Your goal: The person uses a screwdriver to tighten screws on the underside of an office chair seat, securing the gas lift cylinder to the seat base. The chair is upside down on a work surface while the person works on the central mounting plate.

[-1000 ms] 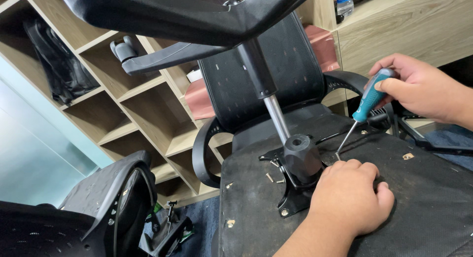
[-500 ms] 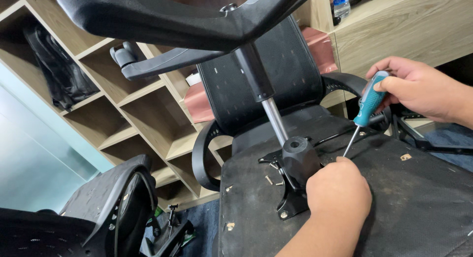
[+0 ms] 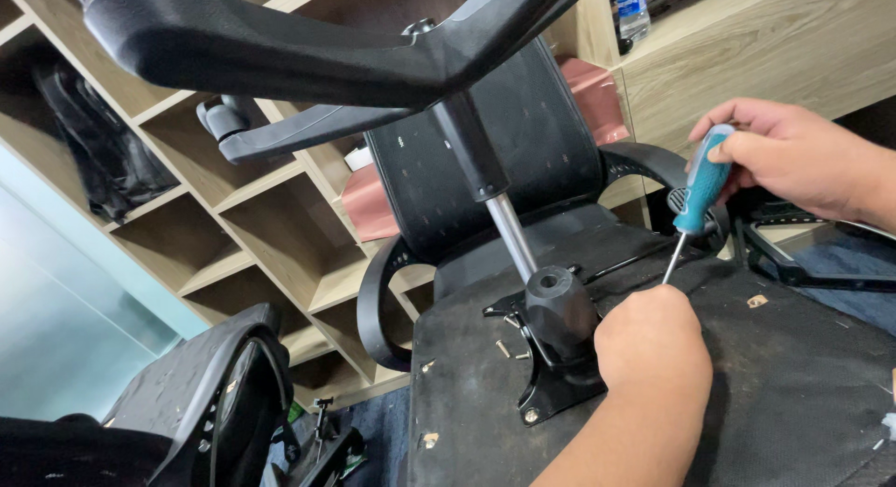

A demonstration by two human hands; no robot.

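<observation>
Holding tool: right hand (image 3: 793, 160) closed around teal screwdriver (image 3: 695, 196), shaft slanting down-left.
Tip: near the black mounting plate (image 3: 560, 370) on the upturned seat underside (image 3: 793, 394).
Left hand (image 3: 651, 349): nearer, curled beside the plate; contents hidden.

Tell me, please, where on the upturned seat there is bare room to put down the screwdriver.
Free: the black seat underside right of the left hand. Crowded: around the metal plate, with loose screws and the screwdriver in the right hand.

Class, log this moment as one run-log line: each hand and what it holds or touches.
right hand: grips screwdriver | left hand: fist on seat underside beside bracket | tip: behind left hand
</observation>
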